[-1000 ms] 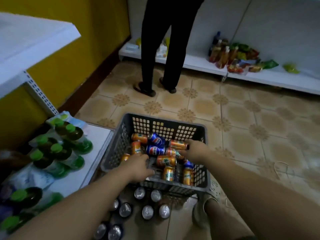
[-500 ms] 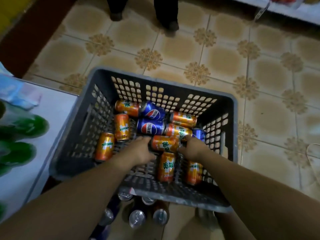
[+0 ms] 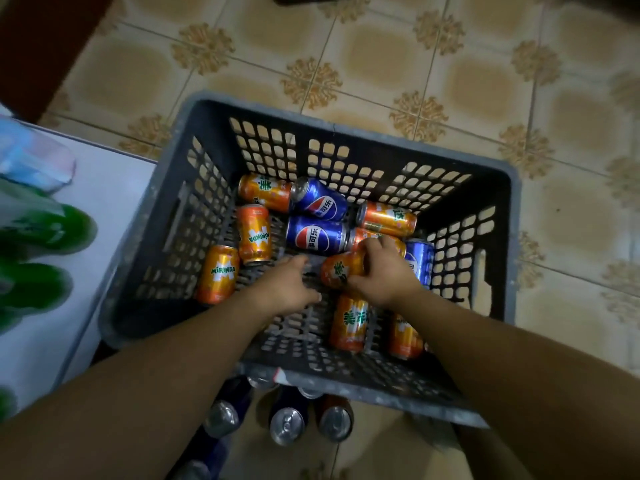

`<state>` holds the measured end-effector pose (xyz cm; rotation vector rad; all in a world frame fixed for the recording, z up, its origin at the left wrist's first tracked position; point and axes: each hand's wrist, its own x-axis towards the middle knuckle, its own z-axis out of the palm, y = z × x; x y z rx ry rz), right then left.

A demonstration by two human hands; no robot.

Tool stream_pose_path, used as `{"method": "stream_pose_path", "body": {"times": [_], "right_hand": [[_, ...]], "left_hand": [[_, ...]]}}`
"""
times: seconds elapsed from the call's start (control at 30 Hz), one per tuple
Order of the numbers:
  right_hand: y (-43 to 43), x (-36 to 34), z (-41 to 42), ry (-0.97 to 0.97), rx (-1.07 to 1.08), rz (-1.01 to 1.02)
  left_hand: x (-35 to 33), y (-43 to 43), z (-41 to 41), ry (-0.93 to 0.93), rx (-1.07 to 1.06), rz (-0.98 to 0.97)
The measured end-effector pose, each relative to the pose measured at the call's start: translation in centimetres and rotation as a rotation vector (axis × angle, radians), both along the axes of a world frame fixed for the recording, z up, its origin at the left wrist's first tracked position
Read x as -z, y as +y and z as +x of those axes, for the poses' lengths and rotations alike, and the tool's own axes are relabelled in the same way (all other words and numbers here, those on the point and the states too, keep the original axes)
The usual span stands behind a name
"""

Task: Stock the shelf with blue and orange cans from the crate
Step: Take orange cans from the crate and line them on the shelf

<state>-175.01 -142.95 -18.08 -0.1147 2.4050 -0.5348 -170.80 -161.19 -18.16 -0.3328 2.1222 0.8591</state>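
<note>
Three blue Pepsi cans [image 3: 317, 234] and several orange cans [image 3: 254, 235], two of them lettered MIRINDA, are seen lying in the grey perforated crate [image 3: 346, 132] on the tiled floor [image 3: 381, 46]. One orange can [image 3: 337, 271] near the crate's middle is clasped by the right grip [image 3: 381, 276]; the left grip [image 3: 285, 289] is held spread just beside it, holding nothing.

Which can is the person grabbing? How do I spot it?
Look in the grey crate on the tiled floor, near its middle. An orange can lies on its side there. It is the only can that the right hand grips, with fingers curled round it.
</note>
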Motion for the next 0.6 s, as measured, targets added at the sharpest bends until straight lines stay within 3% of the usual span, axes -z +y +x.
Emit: {"method": "stream_pose_path", "body": {"times": [0.2, 0.43, 0.6], "right_hand": [[-2.1, -11.6, 1.4, 0.122, 0.287, -0.404], [-7.5, -29.1, 4.8, 0.242, 0.315, -0.741], [-13.0, -40.9, 9.5, 0.354, 0.215, -0.891]], "left_hand": [[-9.3, -0.6, 1.5, 0.057, -0.230, 0.244], [-26.5, -4.5, 6.4, 0.370, -0.376, 0.334], [-38.4, -8.4, 12.7, 0.606, -0.401, 0.270]]}}
